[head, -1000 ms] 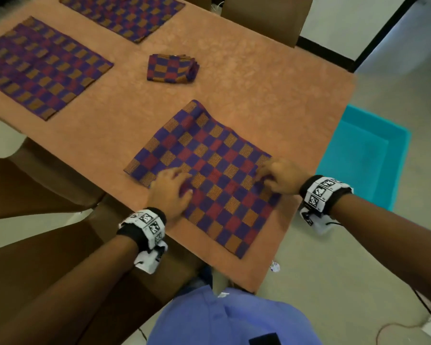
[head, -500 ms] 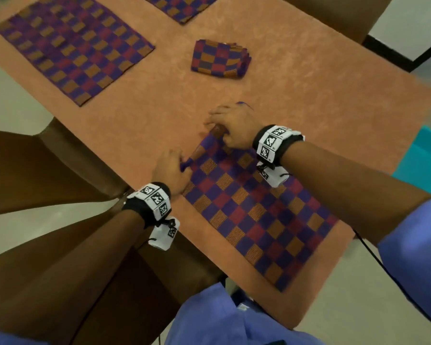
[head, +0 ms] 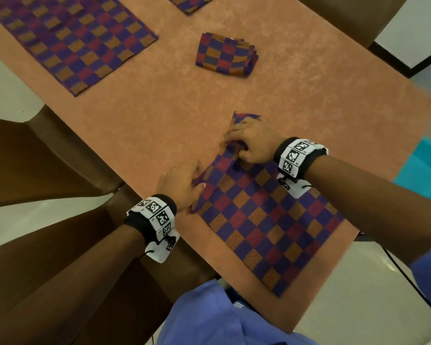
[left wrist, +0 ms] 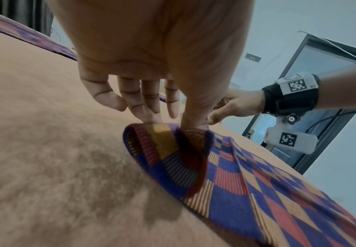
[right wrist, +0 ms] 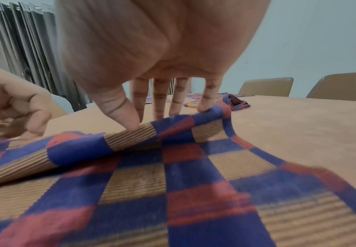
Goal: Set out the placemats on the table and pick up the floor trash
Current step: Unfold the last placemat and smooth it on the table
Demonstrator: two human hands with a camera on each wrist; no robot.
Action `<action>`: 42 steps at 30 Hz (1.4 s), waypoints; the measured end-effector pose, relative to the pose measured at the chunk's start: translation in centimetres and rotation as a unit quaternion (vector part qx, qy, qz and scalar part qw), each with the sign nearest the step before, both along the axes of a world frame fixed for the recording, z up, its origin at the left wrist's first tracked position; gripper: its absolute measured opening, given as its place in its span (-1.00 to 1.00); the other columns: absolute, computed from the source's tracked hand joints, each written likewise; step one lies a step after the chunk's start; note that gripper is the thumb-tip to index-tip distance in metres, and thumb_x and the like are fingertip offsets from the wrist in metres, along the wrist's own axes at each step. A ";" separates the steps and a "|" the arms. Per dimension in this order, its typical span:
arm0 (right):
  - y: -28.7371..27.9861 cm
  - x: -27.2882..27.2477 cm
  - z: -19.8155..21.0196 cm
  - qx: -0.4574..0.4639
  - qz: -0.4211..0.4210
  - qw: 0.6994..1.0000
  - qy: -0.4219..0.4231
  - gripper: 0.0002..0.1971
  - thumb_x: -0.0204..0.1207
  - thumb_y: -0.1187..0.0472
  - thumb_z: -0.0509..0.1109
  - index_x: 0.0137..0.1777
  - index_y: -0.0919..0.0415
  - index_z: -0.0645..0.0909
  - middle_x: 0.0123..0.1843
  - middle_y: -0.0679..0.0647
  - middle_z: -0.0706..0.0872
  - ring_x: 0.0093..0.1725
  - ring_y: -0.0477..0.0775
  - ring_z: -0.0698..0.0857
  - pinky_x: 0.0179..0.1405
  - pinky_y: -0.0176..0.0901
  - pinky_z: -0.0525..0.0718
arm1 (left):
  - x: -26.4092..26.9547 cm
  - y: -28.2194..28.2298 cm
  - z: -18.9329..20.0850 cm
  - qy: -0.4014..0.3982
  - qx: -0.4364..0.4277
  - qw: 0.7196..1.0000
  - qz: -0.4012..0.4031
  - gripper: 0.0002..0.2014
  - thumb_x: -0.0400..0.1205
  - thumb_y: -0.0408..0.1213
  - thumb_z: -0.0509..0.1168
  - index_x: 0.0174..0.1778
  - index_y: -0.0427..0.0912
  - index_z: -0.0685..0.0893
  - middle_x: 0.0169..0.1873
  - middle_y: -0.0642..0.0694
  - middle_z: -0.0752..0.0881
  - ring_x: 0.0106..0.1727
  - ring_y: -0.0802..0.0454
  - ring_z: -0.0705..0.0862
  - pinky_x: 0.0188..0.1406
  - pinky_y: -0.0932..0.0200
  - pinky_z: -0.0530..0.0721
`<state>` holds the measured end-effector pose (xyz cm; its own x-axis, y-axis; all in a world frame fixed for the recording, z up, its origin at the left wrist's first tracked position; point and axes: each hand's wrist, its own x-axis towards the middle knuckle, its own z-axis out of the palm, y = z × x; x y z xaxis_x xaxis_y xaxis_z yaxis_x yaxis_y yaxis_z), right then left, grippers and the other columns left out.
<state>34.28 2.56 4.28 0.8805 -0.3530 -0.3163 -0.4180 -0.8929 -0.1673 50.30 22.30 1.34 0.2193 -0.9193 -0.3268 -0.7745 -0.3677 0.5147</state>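
A person at the near edge of an orange-topped table (head: 159, 115) works a checked placemat (head: 266, 220) flat, its far edge still lifted and curled. At the far-left corner a spread mat (head: 67, 38) already lies flat. Next across, the left hand (head: 182, 183) pinches the near-left corner of the working placemat between thumb and fingers (left wrist: 149, 107), the cloth rolled over on itself there. Further right, at the table's middle, a folded stack of mats (head: 225, 54) waits. The right hand (head: 253, 144) grips the far corner, its thumb (right wrist: 120, 110) on top and fingertips curled behind the raised edge. At the right edge of the view a turquoise bin (head: 423, 168) stands on the floor; no floor trash is in view. To finish well, both hands would likely draw the two corners apart and away, lay the edge down taut, then square it with the table's near edge.
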 end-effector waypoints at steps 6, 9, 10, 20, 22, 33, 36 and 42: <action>-0.3 1.9 1.0 0.006 0.040 0.997 0.071 -0.46 0.31 -0.02 0.35 0.36 -0.18 0.56 0.16 -0.04 0.60 0.20 0.13 0.51 0.18 0.21 0.48 | -0.3 -0.5 0.8 0.014 0.058 0.997 -0.039 -0.58 0.50 -0.02 0.45 0.25 0.09 0.53 -0.18 0.14 0.57 -0.15 0.07 0.61 -0.24 0.16 0.52; -0.6 2.5 0.5 -0.006 0.045 0.997 0.066 -0.44 0.32 -0.01 0.37 0.39 -0.23 0.52 0.17 0.01 0.55 0.20 0.16 0.49 0.13 0.20 0.52 | -1.3 -0.1 0.7 0.036 0.060 0.997 -0.040 -0.49 0.55 -0.19 0.39 0.43 0.05 0.46 -0.12 0.04 0.63 -0.10 0.01 0.65 -0.12 0.12 0.63; -0.6 2.7 0.4 -0.014 0.051 0.996 0.071 -0.44 0.32 0.01 0.39 0.39 -0.25 0.52 0.17 0.03 0.53 0.20 0.17 0.48 0.11 0.18 0.51 | -1.4 0.0 0.7 0.043 0.042 0.998 -0.034 -0.50 0.56 -0.25 0.36 0.44 0.02 0.48 -0.06 -0.02 0.66 -0.10 0.02 0.63 -0.12 0.16 0.59; -3.7 8.9 1.5 -0.092 0.017 0.996 0.002 -0.73 0.44 0.14 0.38 0.14 0.09 0.68 0.15 0.17 0.56 0.15 0.25 0.52 -0.02 0.12 0.46 | 6.7 -2.7 2.2 0.015 -0.047 0.993 0.104 -0.69 0.63 -0.34 0.25 0.29 -0.10 0.64 0.15 -0.15 0.69 0.11 -0.14 0.66 -0.04 0.15 0.51; -4.5 10.7 1.6 -0.093 0.003 0.995 -0.032 -0.77 0.50 0.11 0.38 0.12 0.06 0.72 0.11 0.17 0.60 0.13 0.26 0.56 -0.08 0.10 0.52 | 9.3 -3.3 2.0 0.006 -0.027 0.991 0.134 -0.73 0.63 -0.33 0.26 0.24 -0.11 0.67 0.09 -0.17 0.73 0.07 -0.18 0.69 -0.05 0.07 0.58; -6.1 17.9 -2.3 -0.059 -0.080 0.984 -0.146 -0.66 0.64 0.21 0.21 0.35 0.09 0.65 0.25 0.12 0.76 0.18 0.18 0.72 -0.13 -0.13 0.55 | 14.5 -6.0 1.5 -0.188 0.051 0.960 0.201 -0.57 0.46 -0.28 0.34 0.28 0.02 0.56 0.21 -0.18 0.60 0.26 -0.29 0.53 0.07 -0.19 0.53; -7.8 16.9 -2.4 -0.066 -0.139 0.976 -0.155 -0.63 0.58 0.19 0.25 0.37 0.03 0.60 0.30 0.02 0.70 0.28 0.18 0.63 -0.06 -0.01 0.61 | 12.2 -6.4 1.3 -0.190 -0.028 0.974 0.122 -0.50 0.49 -0.16 0.37 0.38 0.00 0.52 0.32 -0.20 0.53 0.34 -0.28 0.48 0.14 -0.28 0.54; -13.4 12.5 -3.0 -0.131 -0.195 0.969 -0.072 -0.50 0.62 -0.15 0.22 0.48 0.06 0.49 0.53 0.11 0.52 0.45 0.34 0.50 0.28 0.34 0.52 | 6.2 -7.6 0.0 -0.108 0.009 0.994 -0.003 -0.44 0.56 0.03 0.31 0.51 0.13 0.41 0.58 -0.11 0.32 0.61 -0.18 0.23 0.39 -0.34 0.41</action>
<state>46.83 -10.80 1.29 0.6919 -0.7200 -0.0544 -0.7219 -0.6909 -0.0372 56.49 14.70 1.33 0.2803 -0.9156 -0.2883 -0.8688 -0.3697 0.3293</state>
